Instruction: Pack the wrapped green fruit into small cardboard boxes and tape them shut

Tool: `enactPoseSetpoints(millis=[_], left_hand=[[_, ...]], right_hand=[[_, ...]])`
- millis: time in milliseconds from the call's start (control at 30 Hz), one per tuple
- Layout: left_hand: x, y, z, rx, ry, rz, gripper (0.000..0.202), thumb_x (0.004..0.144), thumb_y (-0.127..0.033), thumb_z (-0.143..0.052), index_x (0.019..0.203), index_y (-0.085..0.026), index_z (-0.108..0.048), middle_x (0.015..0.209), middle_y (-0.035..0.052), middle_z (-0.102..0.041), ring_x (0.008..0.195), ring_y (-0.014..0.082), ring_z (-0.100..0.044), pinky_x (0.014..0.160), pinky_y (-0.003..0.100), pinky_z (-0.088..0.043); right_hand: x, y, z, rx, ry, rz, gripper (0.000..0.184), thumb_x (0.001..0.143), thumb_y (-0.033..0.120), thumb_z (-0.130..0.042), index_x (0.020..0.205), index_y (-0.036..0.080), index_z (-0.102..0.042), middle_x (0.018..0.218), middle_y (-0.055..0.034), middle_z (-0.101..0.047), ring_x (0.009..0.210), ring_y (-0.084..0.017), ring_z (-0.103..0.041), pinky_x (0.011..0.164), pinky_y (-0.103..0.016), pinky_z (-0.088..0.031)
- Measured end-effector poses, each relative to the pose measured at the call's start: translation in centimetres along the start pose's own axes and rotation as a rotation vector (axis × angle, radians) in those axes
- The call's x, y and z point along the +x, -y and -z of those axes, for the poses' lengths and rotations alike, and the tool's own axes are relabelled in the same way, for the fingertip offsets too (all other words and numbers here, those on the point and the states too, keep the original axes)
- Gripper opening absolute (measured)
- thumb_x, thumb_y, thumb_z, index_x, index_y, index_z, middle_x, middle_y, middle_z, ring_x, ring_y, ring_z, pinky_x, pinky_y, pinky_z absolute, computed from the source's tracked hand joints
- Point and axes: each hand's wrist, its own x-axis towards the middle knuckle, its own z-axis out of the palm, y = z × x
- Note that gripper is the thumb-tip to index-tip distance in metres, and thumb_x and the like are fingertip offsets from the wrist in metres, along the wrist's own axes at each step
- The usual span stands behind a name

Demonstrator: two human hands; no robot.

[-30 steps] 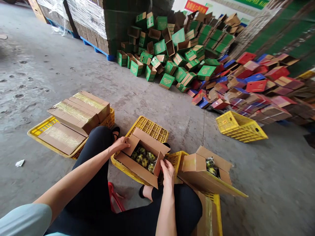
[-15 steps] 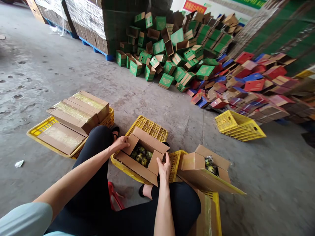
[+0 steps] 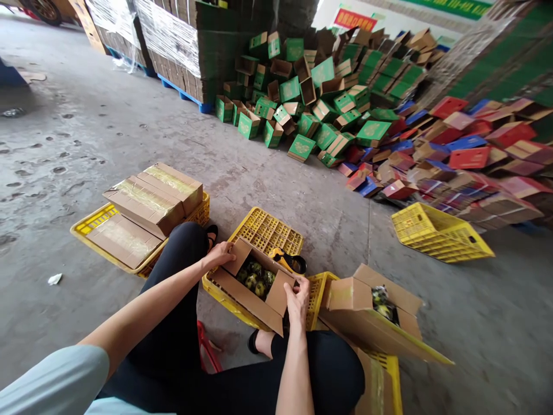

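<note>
Has tipped far flap (image 3: 269,262) inward on cardboard fruit carton (image 3: 247,295); pinching carton's left flap (image 3: 239,257) in left hand (image 3: 219,254); bending right hand (image 3: 298,298) fingers at carton's right flap (image 3: 277,296), grip unclear.

Around me spreads a grey floor (image 3: 242,178), pitted on my left and paler towards the far left, where a wheel (image 3: 45,10) shows. Ahead I see wrapped stacks (image 3: 170,37) on blue pallets (image 3: 181,92), heaped green boxes (image 3: 301,147), then red and blue boxes (image 3: 469,157) to my right. Behind them, a white wall (image 3: 386,14) carries a red banner (image 3: 354,19) and a green banner (image 3: 458,7).
</note>
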Motion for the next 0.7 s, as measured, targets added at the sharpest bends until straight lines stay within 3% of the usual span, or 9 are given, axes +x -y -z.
enactPoseSetpoints(millis=[200, 367, 567, 633, 700], left_hand=[[0.4, 0.3, -0.1, -0.033, -0.007, 0.008, 0.042, 0.069, -0.027, -0.077, 0.11, -0.015, -0.076, 0.096, 0.0082, -0.076, 0.092, 0.0267, -0.071, 0.075, 0.028, -0.05], [0.5, 0.6, -0.1, -0.092, -0.005, -0.002, 0.043, 0.066, -0.025, -0.078, 0.108, -0.014, -0.077, 0.09, 0.006, -0.075, 0.089, 0.0271, -0.071, 0.075, 0.03, -0.052], [0.2, 0.1, 0.1, -0.251, 0.02, -0.057, 0.077, 0.07, -0.016, -0.073, 0.145, -0.014, -0.061, 0.118, 0.0092, -0.076, 0.098, 0.0233, -0.072, 0.083, 0.028, -0.055], [0.1, 0.0, 0.2, -0.347, 0.025, -0.098, 0.074, 0.074, -0.019, -0.072, 0.147, -0.015, -0.06, 0.125, 0.0102, -0.075, 0.101, 0.0228, -0.072, 0.088, 0.029, -0.055], [0.1, -0.1, 0.2, -0.411, 0.021, -0.122, 0.063, 0.078, -0.024, -0.072, 0.139, -0.014, -0.068, 0.121, 0.01, -0.076, 0.102, 0.024, -0.071, 0.091, 0.031, -0.054]], right_hand=[[-0.3, 0.6, 0.9, -0.056, 0.062, 0.055, 0.039, 0.077, 0.044, -0.062, 0.108, 0.021, -0.07, 0.128, -0.0145, -0.073, 0.105, -0.028, -0.07, 0.1, -0.045, -0.052], [-0.9, 0.1, 1.6, -0.195, 0.084, 0.227, 0.044, 0.08, 0.025, -0.047, 0.109, 0.018, -0.079, 0.13, -0.0132, -0.074, 0.124, -0.027, -0.067, 0.116, -0.045, -0.047], [-1.6, -0.2, 1.1, -0.371, 0.112, 0.223, 0.052, 0.08, 0.013, -0.043, 0.116, 0.017, -0.082, 0.139, -0.0141, -0.066, 0.129, -0.028, -0.064, 0.116, -0.042, -0.048], [-1.9, 0.0, 1.0, -0.417, 0.102, 0.218, 0.053, 0.081, 0.012, -0.044, 0.119, 0.017, -0.081, 0.137, -0.0154, -0.064, 0.128, -0.03, -0.063, 0.116, -0.043, -0.047], [-2.2, 0.1, 1.2, -0.435, 0.105, 0.215, 0.056, 0.081, 0.012, -0.044, 0.124, 0.019, -0.079, 0.129, -0.0159, -0.064, 0.122, -0.03, -0.065, 0.114, -0.043, -0.048]])
